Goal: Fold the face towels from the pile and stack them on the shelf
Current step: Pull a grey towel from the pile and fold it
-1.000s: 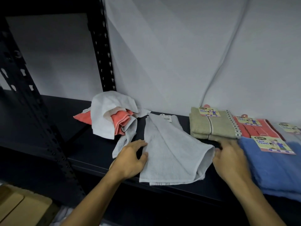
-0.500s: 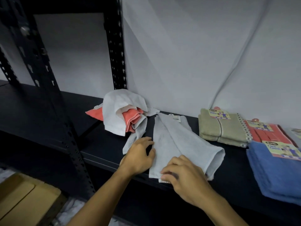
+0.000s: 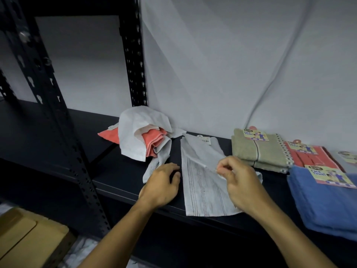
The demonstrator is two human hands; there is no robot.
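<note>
A pale grey terry face towel with thin dark stripes (image 3: 202, 182) lies on the dark metal shelf board (image 3: 116, 175), its near edge reaching the front lip of the board and its far end, carrying a small white barcode tag (image 3: 205, 139), pointing toward the white back wall (image 3: 212, 64). The right hand (image 3: 239, 182) is raised just above the towel, with thumb and forefinger pinching a lifted fold of its right-hand edge; the remaining fingers are curled. The left hand (image 3: 162, 184) rests on the shelf board just beside the towel's left edge, fingers bent and loosely relaxed with the tips on the board, gripping nothing. Behind the left hand sits the unfolded pile of white, grey and coral-orange towels (image 3: 143, 140), crumpled against the back wall near a black perforated steel upright (image 3: 135, 55). To the right of the striped towel stand the folded stacks: a folded olive-beige towel with a checked border and a yellow label (image 3: 258, 151), a folded red towel with a label (image 3: 309, 155) behind it to the right, and a folded blue towel stack with a yellow label (image 3: 324, 202) nearest the shelf's front edge. A brown cardboard box (image 3: 25, 238) sits below the shelf at lower left.
</note>
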